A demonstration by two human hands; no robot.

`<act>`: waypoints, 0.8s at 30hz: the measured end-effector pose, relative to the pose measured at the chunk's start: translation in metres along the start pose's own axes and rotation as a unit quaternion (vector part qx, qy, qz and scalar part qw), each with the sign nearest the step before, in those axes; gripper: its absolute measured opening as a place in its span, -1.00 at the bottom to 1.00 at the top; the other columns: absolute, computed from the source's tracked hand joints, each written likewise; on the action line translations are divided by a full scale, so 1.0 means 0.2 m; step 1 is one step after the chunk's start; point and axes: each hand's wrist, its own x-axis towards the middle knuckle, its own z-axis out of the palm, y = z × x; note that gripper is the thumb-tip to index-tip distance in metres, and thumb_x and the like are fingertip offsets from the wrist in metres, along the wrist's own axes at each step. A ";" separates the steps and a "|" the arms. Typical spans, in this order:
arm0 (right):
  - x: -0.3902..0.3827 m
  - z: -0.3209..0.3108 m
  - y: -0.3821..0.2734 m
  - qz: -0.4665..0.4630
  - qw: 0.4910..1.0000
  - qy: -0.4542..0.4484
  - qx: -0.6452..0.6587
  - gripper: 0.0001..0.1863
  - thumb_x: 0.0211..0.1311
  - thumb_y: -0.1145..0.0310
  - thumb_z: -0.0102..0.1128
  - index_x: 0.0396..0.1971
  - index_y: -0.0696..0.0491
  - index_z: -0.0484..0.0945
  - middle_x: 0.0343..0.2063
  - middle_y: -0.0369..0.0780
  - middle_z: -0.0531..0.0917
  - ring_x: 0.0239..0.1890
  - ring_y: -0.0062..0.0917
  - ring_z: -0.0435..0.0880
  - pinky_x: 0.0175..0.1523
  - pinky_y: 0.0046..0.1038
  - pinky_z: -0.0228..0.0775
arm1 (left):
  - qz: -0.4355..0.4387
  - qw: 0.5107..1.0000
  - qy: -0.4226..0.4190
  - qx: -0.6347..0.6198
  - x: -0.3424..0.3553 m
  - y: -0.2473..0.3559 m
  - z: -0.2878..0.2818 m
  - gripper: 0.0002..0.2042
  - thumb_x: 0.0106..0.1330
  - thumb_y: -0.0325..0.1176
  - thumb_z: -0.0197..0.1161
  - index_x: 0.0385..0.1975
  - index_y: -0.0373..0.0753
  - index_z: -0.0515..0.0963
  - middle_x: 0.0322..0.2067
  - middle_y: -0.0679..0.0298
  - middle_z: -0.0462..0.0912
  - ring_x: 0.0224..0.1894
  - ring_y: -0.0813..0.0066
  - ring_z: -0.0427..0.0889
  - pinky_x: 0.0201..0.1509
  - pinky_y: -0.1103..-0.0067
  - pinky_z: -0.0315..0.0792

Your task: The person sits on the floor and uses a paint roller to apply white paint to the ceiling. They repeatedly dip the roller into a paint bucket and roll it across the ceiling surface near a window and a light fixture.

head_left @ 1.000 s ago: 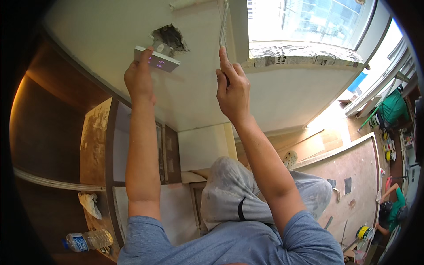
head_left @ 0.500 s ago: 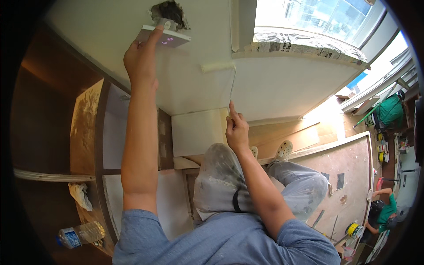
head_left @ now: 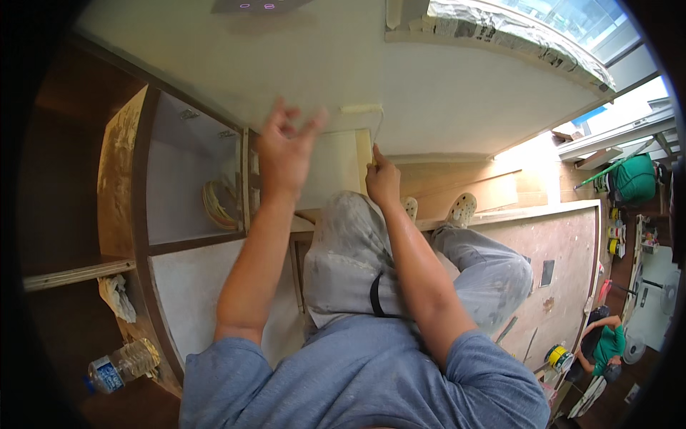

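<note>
So right hand (head_left: 384, 182) holds roller (head_left: 361, 109); cabinet (head_left: 187, 166), something round (head_left: 211, 206).

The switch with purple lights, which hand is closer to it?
Left. The left hand is below the switch, apart from it; the right hand is farther, lower and to the right, holding the paint roller.

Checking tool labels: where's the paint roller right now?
In the head view, the paint roller is at upper middle, held in the right hand, to the right of the blurred left hand.
</note>
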 end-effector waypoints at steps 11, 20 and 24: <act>0.35 0.17 0.23 0.046 0.991 -0.104 -0.074 -0.57 0.20 0.43 0.12 0.05 0.19 0.71 -0.23 0.19 0.76 -0.48 -0.04 0.79 -0.23 -0.15 0.68 | -0.062 0.930 -0.179 0.315 -0.52 -0.44 0.18 -0.36 0.19 0.13 0.42 0.14 -0.24 0.67 0.12 -0.02 0.69 0.20 -0.02 0.64 0.30 0.28 0.48; 0.49 0.34 0.62 0.080 0.992 -0.080 0.053 -0.56 0.26 0.37 0.17 0.10 0.20 0.67 -0.21 0.12 0.75 -0.12 -0.10 0.76 -0.04 -0.14 0.59 | -0.085 0.923 -0.195 0.322 -0.47 -0.43 0.23 -0.42 0.20 0.14 0.37 0.06 -0.20 0.73 0.06 -0.01 0.74 0.15 -0.01 0.67 0.26 0.28 0.50; 0.19 0.12 0.23 0.035 0.998 -0.034 0.027 -0.50 0.39 0.39 0.14 0.30 0.20 0.55 -0.37 -0.03 0.73 -0.36 -0.28 0.72 -0.25 -0.25 0.53 | -0.115 0.918 -0.193 0.328 -0.47 -0.44 0.19 -0.43 0.21 0.13 0.37 0.06 -0.20 0.73 0.06 0.00 0.74 0.15 0.01 0.68 0.27 0.27 0.50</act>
